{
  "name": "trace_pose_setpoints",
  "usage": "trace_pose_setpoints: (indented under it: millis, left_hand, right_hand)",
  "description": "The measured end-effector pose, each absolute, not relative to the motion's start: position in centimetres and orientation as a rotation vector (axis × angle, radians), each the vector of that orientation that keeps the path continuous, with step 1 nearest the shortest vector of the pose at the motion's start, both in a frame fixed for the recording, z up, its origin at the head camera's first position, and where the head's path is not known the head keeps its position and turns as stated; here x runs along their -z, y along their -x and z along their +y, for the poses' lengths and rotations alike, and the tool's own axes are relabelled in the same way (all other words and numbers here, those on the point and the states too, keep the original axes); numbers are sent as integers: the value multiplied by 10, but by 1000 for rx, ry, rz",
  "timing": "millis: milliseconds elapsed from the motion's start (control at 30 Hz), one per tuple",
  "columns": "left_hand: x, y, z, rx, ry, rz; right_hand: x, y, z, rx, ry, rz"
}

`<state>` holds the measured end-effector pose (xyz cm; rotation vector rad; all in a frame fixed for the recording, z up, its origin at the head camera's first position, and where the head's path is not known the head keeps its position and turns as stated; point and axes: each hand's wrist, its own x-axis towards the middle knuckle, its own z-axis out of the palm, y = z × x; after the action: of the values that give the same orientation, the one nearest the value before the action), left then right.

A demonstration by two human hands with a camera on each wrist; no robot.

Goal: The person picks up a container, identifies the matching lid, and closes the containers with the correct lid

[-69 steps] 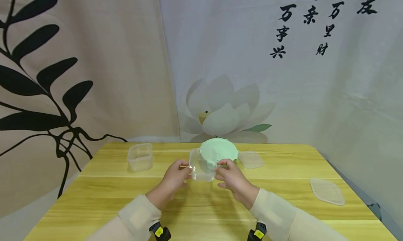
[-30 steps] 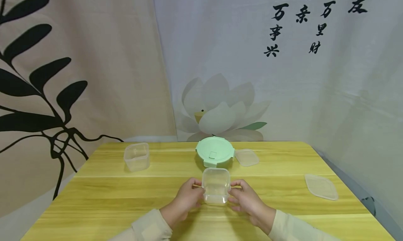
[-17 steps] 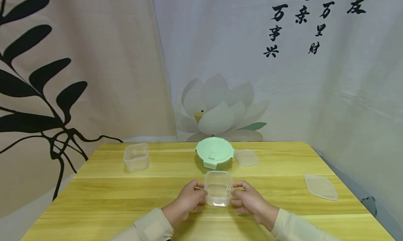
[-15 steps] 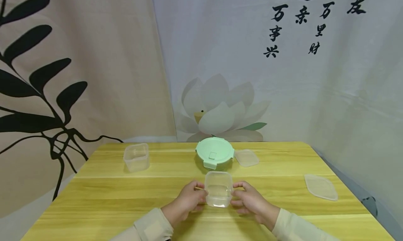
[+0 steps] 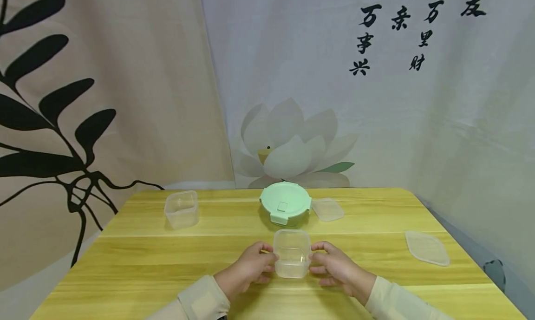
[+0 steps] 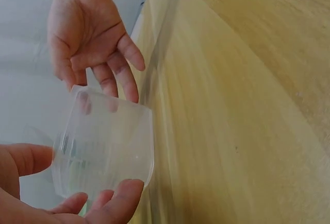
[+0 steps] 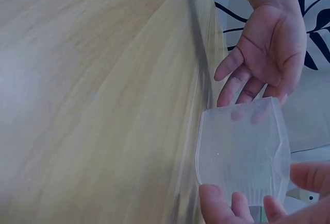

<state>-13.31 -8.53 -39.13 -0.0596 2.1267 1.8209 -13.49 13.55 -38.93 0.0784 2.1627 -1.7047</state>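
In the head view a clear plastic food container is held between both hands near the middle of the table. The left hand grips its left side, and the right hand grips its right side. Up close in the left wrist view, the left hand has its thumb at the rim and its other fingers along the wall. The right wrist view shows the right hand with a similar hold on the container. Nothing shows inside it.
A round food box with a mint-green lid stands just behind the container. Another clear square container sits at the back left. Two flat translucent lids lie on the wooden table: one lid beside the round box, one lid near the right edge.
Both hands have brought the clear container from in front of the mint-green lid towards the person and slightly right. Over the last half second it has shifted only a little nearer.
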Motion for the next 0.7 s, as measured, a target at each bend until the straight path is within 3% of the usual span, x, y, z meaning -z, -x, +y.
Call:
trace_pose_setpoints:
  millis: [700]
  left_hand:
    - [394,154,-100,-1787,9,2078]
  right_hand:
    - [394,156,152,1726,-187,2202]
